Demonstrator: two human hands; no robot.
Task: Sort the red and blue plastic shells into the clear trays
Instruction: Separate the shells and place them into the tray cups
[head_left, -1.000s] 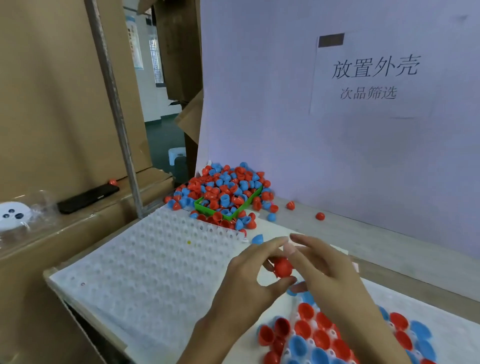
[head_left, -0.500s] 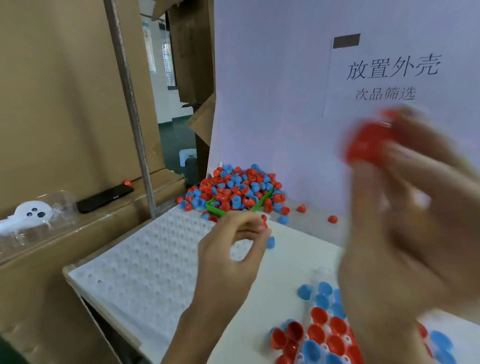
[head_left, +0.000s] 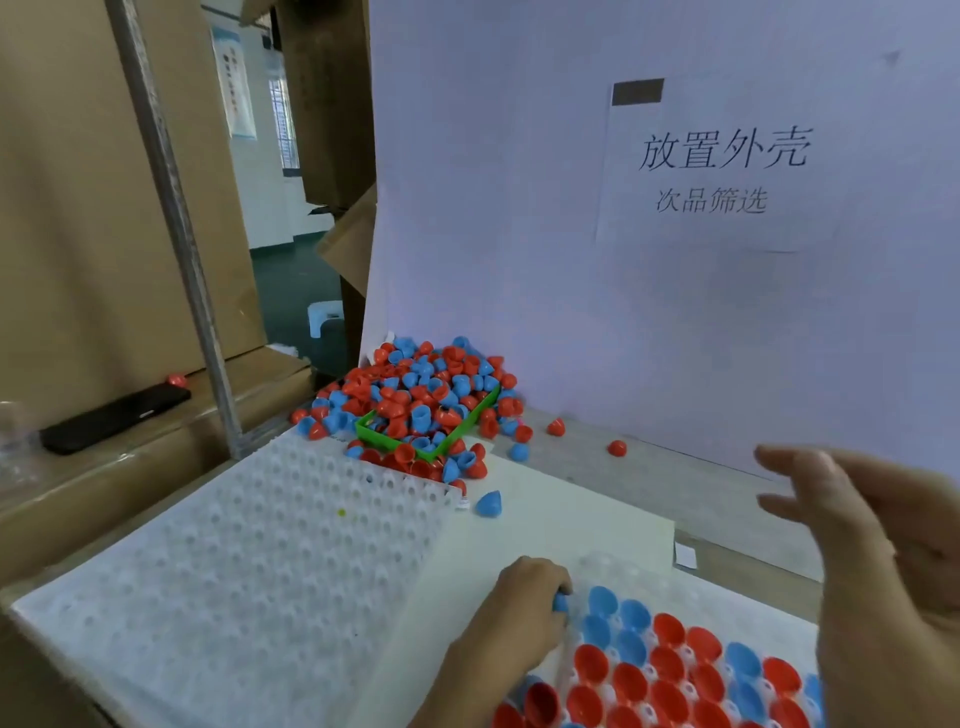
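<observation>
white backdrop sheet (head_left: 519, 208) behind; cardboard boxes (head_left: 78, 208) left; window (head_left: 288, 124) beyond.

I see glossy, smooth plastic shells (head_left: 415, 400) heaped on a shiny green plastic bin (head_left: 382, 439). The dimpled tray (head_left: 249, 561) looks like translucent plastic, I think. Matt paper backdrop (head_left: 519, 208); brown cardboard (head_left: 78, 182); dull metal post (head_left: 176, 218).

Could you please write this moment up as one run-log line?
left hand: holds blue shell at tray | right hand: open, raised, empty | pile: unsorted
</observation>
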